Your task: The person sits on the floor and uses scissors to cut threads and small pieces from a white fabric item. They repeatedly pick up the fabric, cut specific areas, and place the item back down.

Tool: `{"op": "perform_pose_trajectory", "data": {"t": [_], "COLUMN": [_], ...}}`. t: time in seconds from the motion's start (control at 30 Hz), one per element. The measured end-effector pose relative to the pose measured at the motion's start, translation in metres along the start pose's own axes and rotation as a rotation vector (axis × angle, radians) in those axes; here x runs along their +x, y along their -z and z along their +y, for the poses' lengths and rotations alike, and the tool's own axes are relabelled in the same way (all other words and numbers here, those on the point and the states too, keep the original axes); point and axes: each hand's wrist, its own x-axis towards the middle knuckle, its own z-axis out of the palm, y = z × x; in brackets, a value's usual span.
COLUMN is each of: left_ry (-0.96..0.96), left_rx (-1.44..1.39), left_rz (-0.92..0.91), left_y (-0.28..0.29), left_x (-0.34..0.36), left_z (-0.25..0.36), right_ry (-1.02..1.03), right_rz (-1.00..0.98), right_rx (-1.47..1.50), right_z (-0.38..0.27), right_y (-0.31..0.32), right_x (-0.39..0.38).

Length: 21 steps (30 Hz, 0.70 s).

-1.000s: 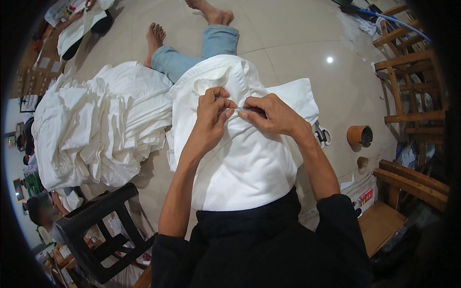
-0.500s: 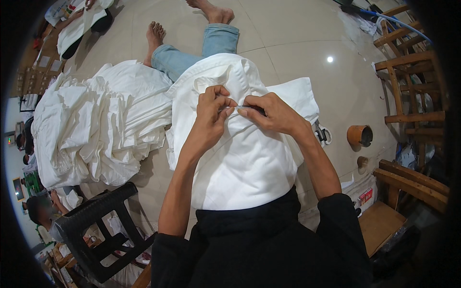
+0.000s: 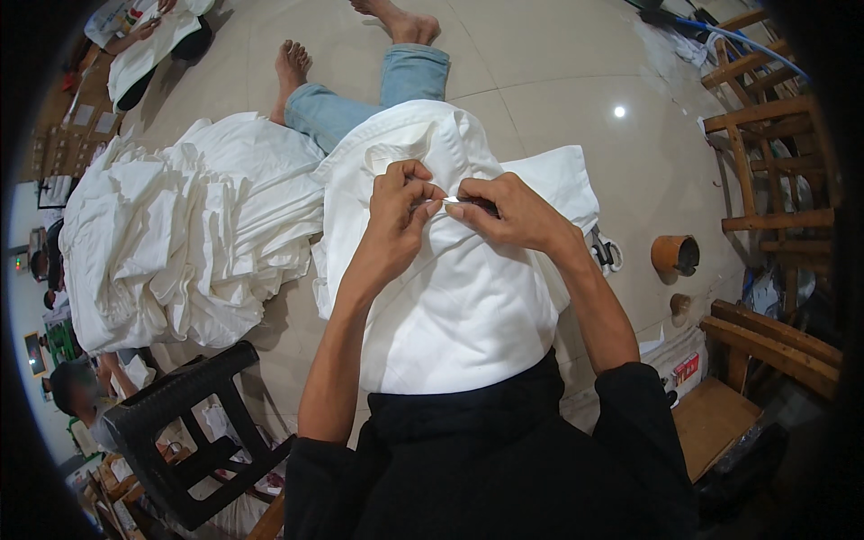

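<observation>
White cloth (image 3: 459,315) is spread in loose folds over my lap. With finger and thumb pinched together, my left hand (image 3: 396,209) grips a bit of this cloth near its middle. My right hand (image 3: 515,209) is closed around a small dark tool (image 3: 484,206), mostly covered by the fingers, so its exact kind is unclear. A pale, shiny tip of it points at the left fingertips. The two hands almost meet over the cloth. Just right of the cloth, scissors (image 3: 607,253) lie partly hidden on the floor.
A big heap of white cloth (image 3: 180,243) lies on the floor at my left. Nearer stands a black plastic stool (image 3: 193,423). On the right are a brown cup-like container (image 3: 673,256) and wooden frames (image 3: 774,220). Another person (image 3: 76,391) sits at the far left.
Hardly anything differs. The tip between my fingers has shifted slightly, and both hands stay at the same spot on the cloth.
</observation>
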Motion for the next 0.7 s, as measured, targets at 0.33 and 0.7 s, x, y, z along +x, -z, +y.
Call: {"op": "perform_pose_trajectory", "data": {"t": [0.33, 0.7], "left_ry": [-0.12, -0.471], "left_rx": [0.137, 0.267], "left_rz": [0.048, 0.242], "left_y": [0.003, 0.017], "left_x": [-0.003, -0.004], "left_z": [-0.007, -0.017], "right_ry": [0.021, -0.305], "right_rz": [0.087, 0.805], "right_rx": [0.053, 1.188], "right_z": [0.003, 0.032], "right_y": [-0.006, -0.047], "right_x": [-0.001, -0.097]}}
